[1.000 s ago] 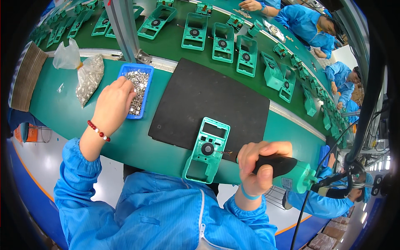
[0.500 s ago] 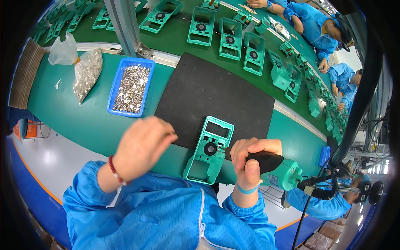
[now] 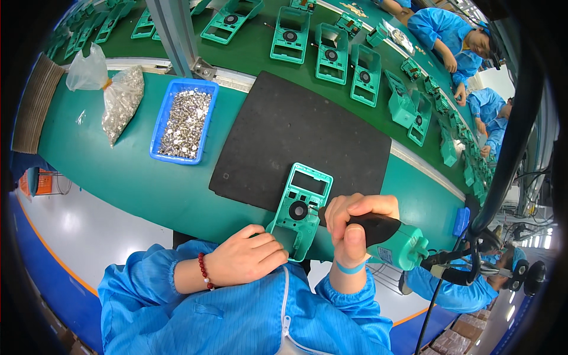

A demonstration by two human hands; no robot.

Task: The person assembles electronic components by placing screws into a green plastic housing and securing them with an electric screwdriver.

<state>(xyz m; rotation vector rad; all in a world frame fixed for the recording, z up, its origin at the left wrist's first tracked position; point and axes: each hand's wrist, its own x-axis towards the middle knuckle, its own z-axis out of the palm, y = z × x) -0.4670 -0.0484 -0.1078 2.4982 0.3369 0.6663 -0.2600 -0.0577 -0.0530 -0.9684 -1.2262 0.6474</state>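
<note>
A green plastic housing (image 3: 304,231) with a round black speaker (image 3: 298,210) rests over the near edge of the black mat. My left hand (image 3: 245,258) is closed at the housing's lower left edge, with its fingers curled against it and the thumb mostly hidden. My right hand (image 3: 353,231) is wrapped round an electric screwdriver (image 3: 404,247) with a green body and black grip. Its thin bit points left at the right side of the speaker; whether the tip touches a screw is too small to tell.
A blue tray (image 3: 156,139) of small metal screws stands left of the black mat (image 3: 284,124). Beside it lies a tied plastic bag (image 3: 121,100) of more parts. Beyond a metal rail, similar housings (image 3: 331,54) line a green belt. A metal post (image 3: 173,35) rises there; co-workers sit across.
My left hand has come down from above the table, left of the housing, to the housing's lower left edge. My right hand and the screwdriver have hardly moved.
</note>
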